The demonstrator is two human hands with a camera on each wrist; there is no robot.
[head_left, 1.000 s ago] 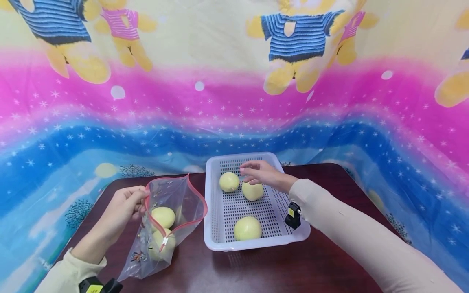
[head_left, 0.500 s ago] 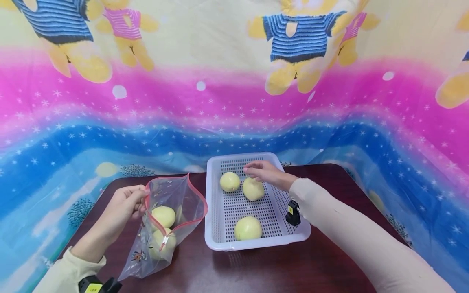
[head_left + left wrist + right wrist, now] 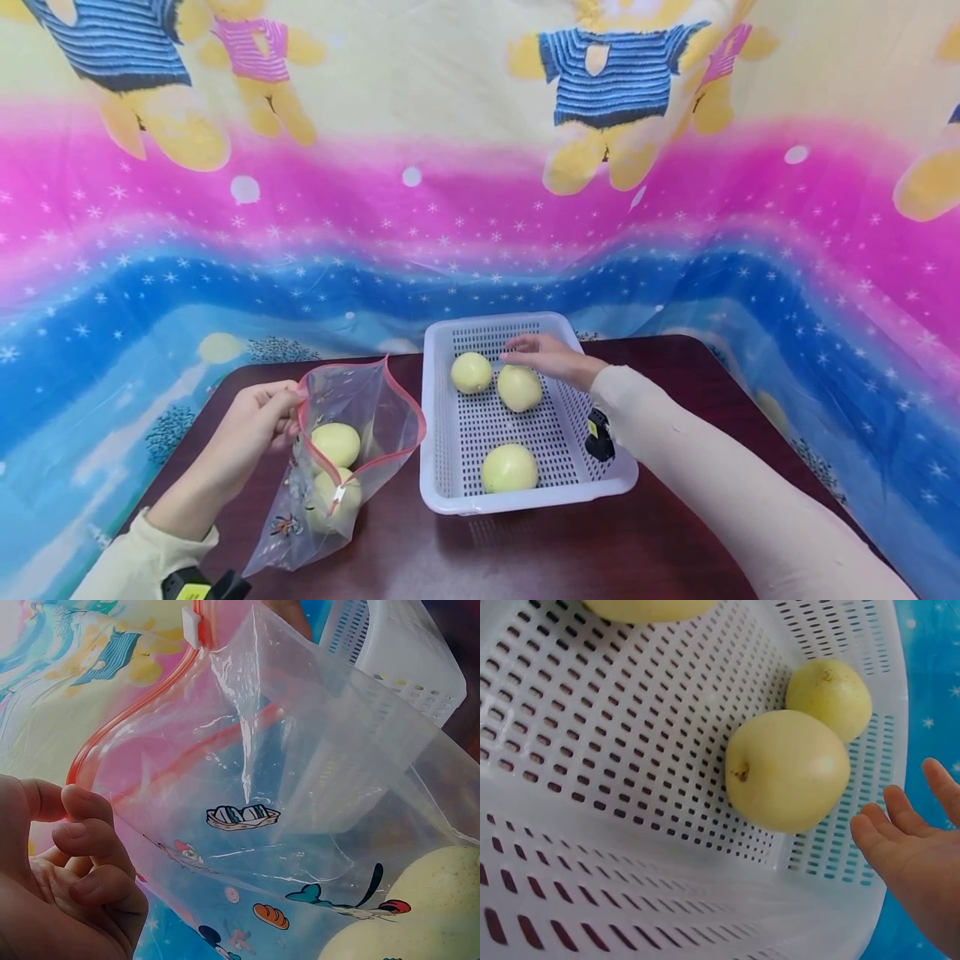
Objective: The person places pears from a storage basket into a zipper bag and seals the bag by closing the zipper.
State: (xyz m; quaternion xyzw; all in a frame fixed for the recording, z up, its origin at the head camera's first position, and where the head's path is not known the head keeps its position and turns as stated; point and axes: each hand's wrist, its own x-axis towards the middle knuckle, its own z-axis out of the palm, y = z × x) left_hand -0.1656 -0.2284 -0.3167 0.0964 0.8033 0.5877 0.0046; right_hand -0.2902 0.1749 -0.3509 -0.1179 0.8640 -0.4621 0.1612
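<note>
My left hand pinches the red zip edge of a clear plastic zip bag, holding its mouth open. Two pale yellow, round pears are inside, one above the other. In the left wrist view, the bag shows small printed pictures and a white slider. My right hand hovers over the back right of the white basket, fingers extended and holding nothing. Beneath it lies a pear, apart from the fingers in the right wrist view. Another pear sits left of it, and a third near the front.
The dark reddish table carries the bag on the left and the perforated basket in the middle. A printed cloth with bears and snowflakes hangs behind and at both sides. Black wrist cameras are strapped at both cuffs.
My right hand has shifted slightly to the right over the basket, uncovering more of the pear beneath. My left hand and the bag stay in place.
</note>
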